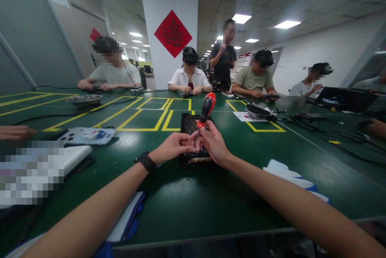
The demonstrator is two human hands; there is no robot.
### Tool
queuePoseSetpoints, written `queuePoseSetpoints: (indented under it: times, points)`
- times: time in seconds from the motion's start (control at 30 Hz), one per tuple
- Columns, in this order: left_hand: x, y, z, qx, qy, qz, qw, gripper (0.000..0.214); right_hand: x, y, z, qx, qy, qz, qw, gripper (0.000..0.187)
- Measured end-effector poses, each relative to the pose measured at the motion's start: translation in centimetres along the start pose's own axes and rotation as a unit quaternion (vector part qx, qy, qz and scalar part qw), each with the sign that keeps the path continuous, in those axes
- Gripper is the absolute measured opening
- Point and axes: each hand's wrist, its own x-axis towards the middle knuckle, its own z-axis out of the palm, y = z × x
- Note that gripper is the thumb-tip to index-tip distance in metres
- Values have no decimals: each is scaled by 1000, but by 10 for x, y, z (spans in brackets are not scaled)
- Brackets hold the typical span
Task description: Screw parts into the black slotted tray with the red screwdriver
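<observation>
A screwdriver (207,109) with a red and black handle stands nearly upright, tilted a little to the right, its tip pointing down. My right hand (215,145) has its fingers closed around the lower end of the handle and the shaft. Close against it, my left hand (173,145) is pinched beside the lower shaft; what lies between its fingertips is too small to make out. Both hands are over a black rectangular tray or case (188,120) on the green table. My hands partly cover its inside, and the screwdriver's tip is hard to see.
Left lie a phone (90,135) and a blurred white object (75,159); a metal bowl (84,100) is farther back. White-blue gloves (294,179) lie right, another (126,218) under my left forearm. Cables (319,137) cross the right side. Several people sit opposite.
</observation>
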Motion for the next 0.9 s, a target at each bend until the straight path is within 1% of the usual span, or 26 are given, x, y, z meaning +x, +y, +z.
queuePoseSetpoints:
  times: [0.07, 0.2, 0.33, 0.43, 0.57, 0.63, 0.8, 0.9]
  points:
    - [0, -1, -2, 6, -9, 1, 1000, 28, 0, 0, 0, 6, 0, 3, 1000, 34]
    - [0, 2, -5, 12, -47, 13, 999, 28, 0, -1, 0, 16, -10, 11, 1000, 34]
    - [-1, 6, -5, 1, -67, 22, 998, 27, 1, 1, -2, 14, -18, 0, 1000, 31]
    - [0, 6, -2, -6, -52, 17, 998, 25, 1, 2, -2, 20, -18, -6, 1000, 29]
    - [1, 2, 2, -19, -6, 6, 1000, 26, 2, 2, -2, 20, -3, -9, 1000, 30]
    - [2, -1, 3, -23, -4, 9, 1000, 26, 1, 2, -1, 24, -4, -2, 1000, 33]
    - [0, 0, -2, -27, -54, 12, 998, 25, 0, 0, 0, 51, -12, 22, 998, 35]
    - [-1, 2, -4, -23, -71, 12, 997, 26, 0, -1, 0, 49, -17, 21, 998, 34]
